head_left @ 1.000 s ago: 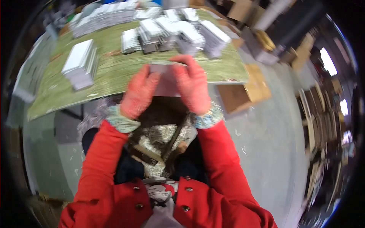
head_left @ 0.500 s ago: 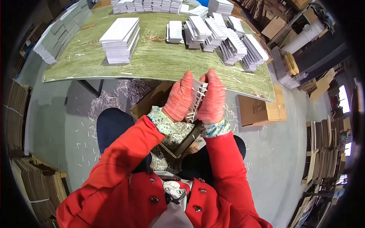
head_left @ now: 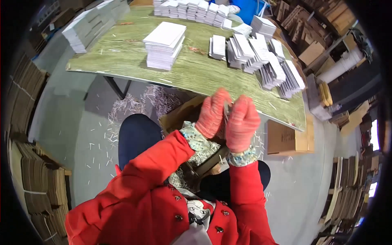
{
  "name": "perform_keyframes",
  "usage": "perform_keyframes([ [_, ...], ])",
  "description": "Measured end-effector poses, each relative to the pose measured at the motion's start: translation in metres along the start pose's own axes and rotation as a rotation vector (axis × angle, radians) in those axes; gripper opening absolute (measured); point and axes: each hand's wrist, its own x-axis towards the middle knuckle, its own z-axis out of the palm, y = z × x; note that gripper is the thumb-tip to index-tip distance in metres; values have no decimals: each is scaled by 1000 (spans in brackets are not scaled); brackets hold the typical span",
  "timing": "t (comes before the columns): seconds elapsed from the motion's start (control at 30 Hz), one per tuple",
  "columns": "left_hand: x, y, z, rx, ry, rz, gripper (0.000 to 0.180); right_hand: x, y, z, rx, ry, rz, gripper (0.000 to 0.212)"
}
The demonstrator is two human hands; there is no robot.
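- Rising from the green wood-grain table (head_left: 122,57), a squared stack of white, paper-like rectangles (head_left: 164,51) stands beyond my hands, to their left.
- Below the table's front edge sits an open brown cardboard box (head_left: 179,115), with pale shredded strips (head_left: 206,155) in it, under my wrists.
- My left hand (head_left: 212,114), gloved in coral-pink knit, grasps the held piece from its left side, fingers bent inward; I cannot tell where their tips press.
- The thin, pale grey-white piece (head_left: 227,112) is upright between my two hands, mostly hidden by them, above the box. I judge it light, fairly stiff, paper or card, liable to crease or tear at its edges and a little slick under knit; best held by both broad faces.
- My right hand (head_left: 243,124), gloved alike, is clenched against the piece's right side.
- Beyond it lie leaning white slatted bundles (head_left: 272,71) on the table.
- Farthest right, a brown carton (head_left: 286,138) stands on the floor.
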Motion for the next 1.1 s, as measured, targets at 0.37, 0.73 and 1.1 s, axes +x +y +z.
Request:
perform_keyframes([
  [0.37, -14, 15, -4, -96, -80, -201, 40, -6, -2, -14, 307, -216, 190, 25],
  [0.73, -19, 21, -45, -226, -103, -489, 43, -15, -11, -43, 245, -730, 353, 22],
  [1.1, -30, -10, -49, 476, -46, -158, 41, -47, 9, -34, 285, -708, 502, 20],
])
